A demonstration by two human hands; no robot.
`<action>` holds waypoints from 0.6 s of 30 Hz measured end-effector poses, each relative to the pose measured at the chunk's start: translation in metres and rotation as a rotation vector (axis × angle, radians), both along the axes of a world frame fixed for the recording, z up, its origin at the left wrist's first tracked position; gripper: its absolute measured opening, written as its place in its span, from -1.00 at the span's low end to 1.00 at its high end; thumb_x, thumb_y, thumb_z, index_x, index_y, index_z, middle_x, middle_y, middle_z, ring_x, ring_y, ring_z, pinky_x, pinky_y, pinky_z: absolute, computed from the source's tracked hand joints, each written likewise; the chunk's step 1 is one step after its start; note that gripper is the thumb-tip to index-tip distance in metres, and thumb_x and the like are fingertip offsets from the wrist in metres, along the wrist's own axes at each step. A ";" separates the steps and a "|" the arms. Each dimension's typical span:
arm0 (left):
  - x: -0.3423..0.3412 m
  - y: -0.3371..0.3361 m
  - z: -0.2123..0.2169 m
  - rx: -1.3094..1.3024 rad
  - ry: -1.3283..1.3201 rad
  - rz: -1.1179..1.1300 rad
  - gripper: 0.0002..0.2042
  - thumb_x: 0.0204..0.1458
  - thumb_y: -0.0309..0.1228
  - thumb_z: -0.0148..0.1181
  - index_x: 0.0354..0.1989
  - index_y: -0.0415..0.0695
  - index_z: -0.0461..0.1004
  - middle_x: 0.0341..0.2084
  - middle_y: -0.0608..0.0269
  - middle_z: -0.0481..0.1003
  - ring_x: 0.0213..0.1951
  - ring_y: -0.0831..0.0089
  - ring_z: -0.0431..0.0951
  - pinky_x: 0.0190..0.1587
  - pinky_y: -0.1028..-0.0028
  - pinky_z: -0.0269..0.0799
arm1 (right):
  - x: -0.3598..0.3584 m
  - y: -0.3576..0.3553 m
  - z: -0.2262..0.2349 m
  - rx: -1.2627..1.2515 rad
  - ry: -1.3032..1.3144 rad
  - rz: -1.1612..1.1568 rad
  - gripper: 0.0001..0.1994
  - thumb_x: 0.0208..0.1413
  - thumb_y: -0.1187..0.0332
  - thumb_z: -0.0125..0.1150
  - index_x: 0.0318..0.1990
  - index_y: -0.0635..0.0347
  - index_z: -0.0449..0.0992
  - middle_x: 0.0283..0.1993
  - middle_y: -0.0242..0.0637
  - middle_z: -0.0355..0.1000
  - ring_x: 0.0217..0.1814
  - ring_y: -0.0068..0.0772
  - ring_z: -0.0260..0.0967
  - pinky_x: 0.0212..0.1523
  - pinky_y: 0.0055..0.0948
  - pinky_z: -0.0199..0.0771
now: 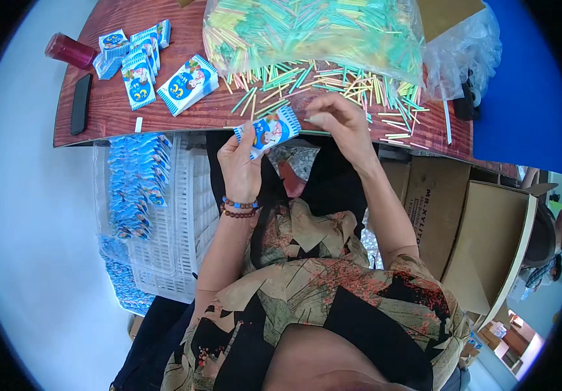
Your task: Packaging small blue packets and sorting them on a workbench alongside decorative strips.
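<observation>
My left hand [240,161] grips a small blue and white printed packet [269,130] at the table's near edge, with bead bracelets on its wrist. My right hand [337,124] hovers just right of the packet, fingers pinched on something small and pale that I cannot make out. Loose green, yellow and pink thin sticks [333,81] lie scattered on the wooden table [118,104] right beyond both hands.
A big clear bag of sticks [313,29] sits at the back of the table. More blue packets [157,68] lie at the left, beside a red cup [70,51] and a black phone [81,103]. A white crate [183,215] holds several packets. Cardboard boxes [470,228] stand at the right.
</observation>
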State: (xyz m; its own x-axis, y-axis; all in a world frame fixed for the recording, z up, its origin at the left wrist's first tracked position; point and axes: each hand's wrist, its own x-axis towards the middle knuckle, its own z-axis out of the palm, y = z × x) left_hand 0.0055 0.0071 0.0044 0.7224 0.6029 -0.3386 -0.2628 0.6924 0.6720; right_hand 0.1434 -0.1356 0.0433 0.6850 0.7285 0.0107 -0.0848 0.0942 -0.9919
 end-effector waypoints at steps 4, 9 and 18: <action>0.006 -0.005 0.000 -0.009 0.015 -0.052 -0.81 0.18 -0.35 0.10 -0.25 -0.23 0.51 -0.34 0.25 0.55 -0.36 0.56 0.52 -0.35 0.53 0.43 | -0.004 -0.002 0.012 -0.046 -0.702 0.051 -0.69 -0.11 0.41 0.37 -0.16 0.18 0.48 0.09 -0.24 0.30 0.19 -0.24 0.19 0.15 -0.27 0.21; 0.004 -0.012 0.008 -0.004 0.053 -0.062 -0.81 0.18 -0.35 0.11 -0.26 -0.24 0.51 -0.36 0.26 0.55 -0.37 0.58 0.53 -0.36 0.53 0.44 | -0.006 -0.007 -0.003 -0.037 -0.549 0.197 -0.82 -0.03 0.43 0.31 -0.24 0.24 0.54 0.04 -0.28 0.35 0.13 -0.30 0.23 0.08 -0.32 0.24; -0.001 -0.013 -0.003 -0.038 0.011 -0.040 -0.82 0.18 -0.34 0.11 -0.31 -0.20 0.52 -0.40 0.29 0.55 -0.40 0.61 0.50 -0.43 0.55 0.38 | 0.046 -0.067 0.017 -0.696 -1.201 -0.048 -0.42 -0.13 0.22 0.40 0.07 0.18 0.35 0.06 -0.14 0.28 0.12 -0.07 0.20 0.14 -0.14 0.19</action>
